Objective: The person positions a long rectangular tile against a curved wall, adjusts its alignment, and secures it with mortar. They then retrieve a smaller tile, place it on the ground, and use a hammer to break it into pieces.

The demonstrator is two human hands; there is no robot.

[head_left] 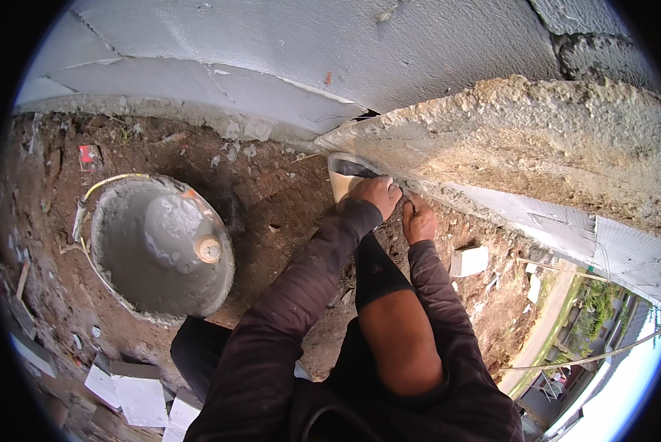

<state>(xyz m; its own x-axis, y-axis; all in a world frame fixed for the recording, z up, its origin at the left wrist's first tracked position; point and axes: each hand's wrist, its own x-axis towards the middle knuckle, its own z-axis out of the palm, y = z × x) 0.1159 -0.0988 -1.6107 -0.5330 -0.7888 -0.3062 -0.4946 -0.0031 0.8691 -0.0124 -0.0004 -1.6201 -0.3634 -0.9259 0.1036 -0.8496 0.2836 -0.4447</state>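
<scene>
A bent knee (398, 335) and dark sleeves fill the near view. Beyond it, the left hand (375, 195) curls around a cream cup (345, 177) of grey mortar against the wall base, while the right hand (418, 221) is closed beside it; what it grips is unclear. Further left, a mortar-coated bucket (161, 247) sits on the dirt under the grey block wall (330, 51).
</scene>
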